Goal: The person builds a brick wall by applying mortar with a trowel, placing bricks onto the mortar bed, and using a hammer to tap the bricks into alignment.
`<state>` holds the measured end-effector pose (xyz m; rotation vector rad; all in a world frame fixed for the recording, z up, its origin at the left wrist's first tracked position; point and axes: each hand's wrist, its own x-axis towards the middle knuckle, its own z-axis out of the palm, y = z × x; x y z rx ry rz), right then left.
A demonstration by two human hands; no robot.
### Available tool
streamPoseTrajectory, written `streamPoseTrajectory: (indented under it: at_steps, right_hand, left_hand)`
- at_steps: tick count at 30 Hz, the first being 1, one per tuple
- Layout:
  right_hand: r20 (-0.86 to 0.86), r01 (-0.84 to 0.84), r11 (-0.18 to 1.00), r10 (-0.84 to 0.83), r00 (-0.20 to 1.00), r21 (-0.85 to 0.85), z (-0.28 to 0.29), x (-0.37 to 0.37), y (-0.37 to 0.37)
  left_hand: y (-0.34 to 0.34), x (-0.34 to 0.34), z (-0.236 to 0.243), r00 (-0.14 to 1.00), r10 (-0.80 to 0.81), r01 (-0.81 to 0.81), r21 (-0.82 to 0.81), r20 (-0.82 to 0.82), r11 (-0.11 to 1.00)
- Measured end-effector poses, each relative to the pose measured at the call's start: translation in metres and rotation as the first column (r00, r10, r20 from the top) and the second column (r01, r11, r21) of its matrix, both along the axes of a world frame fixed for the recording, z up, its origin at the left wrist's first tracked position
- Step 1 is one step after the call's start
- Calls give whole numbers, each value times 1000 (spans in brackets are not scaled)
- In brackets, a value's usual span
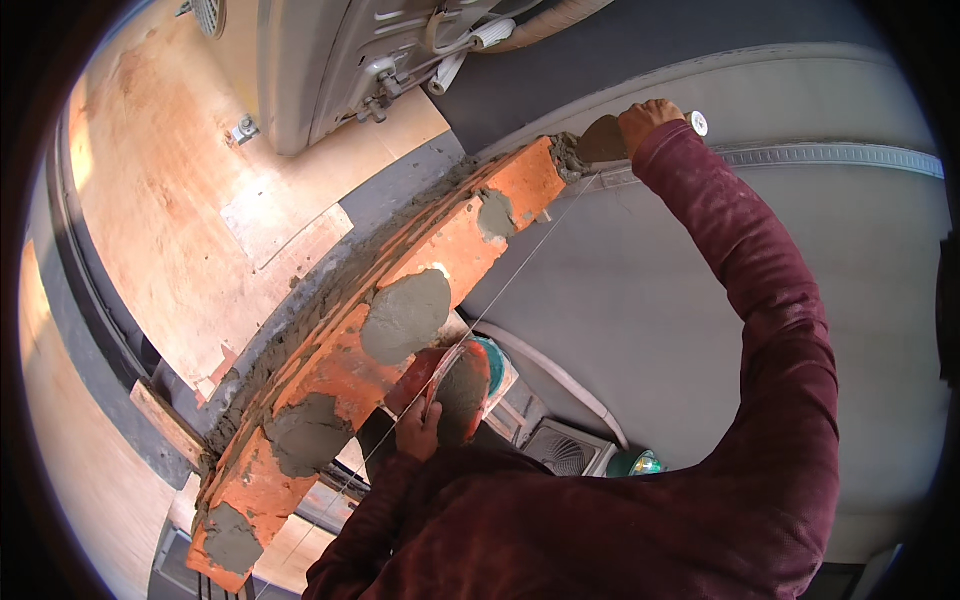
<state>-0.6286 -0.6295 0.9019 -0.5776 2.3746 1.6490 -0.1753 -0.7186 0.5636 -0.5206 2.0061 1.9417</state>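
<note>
My right hand (pixel 648 122) is closed round the handle of a trowel (pixel 602 141). The blade touches or nearly touches grey mortar (pixel 567 158) at the far end of a low orange brick wall (pixel 345 350), where it meets a grey wall. Nearer my body, my left hand (pixel 418 430) grips the edge of a rounded orange-red dish (pixel 470 402) with grey mortar in it. Along the brick top lie separate mortar patches, among them a large one (pixel 407 316) and a darker one (pixel 310 434). A thin string (pixel 520 264) runs along the wall's near side, passing over the dish.
A perforated metal strip (pixel 830 156) runs along the grey wall (pixel 640 320). Beyond the bricks lie wooden boards (pixel 170 170) and a large pale unit with pipes (pixel 340 60). Below my arms are a pale hose (pixel 560 378), a fan-fronted box (pixel 560 450) and a green round object (pixel 632 463).
</note>
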Motion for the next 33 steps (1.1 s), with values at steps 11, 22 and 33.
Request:
streamPoseTrajectory:
  at_steps: [11,22,33]
  right_hand:
    - [-49,8,999,-7,999,32,4,-15,0]
    - [32,2,1000,-1,999,-31,20,15,-14]
    - [127,48,844,24,992,-533,90,90,101]
  left_hand:
    - [4,-5,2,988,89,-90,-8,-127,996]
    - [-6,1,7,1000,25,-25,11,-6,1000]
    - [3,11,3,994,96,-96,13,-57,995]
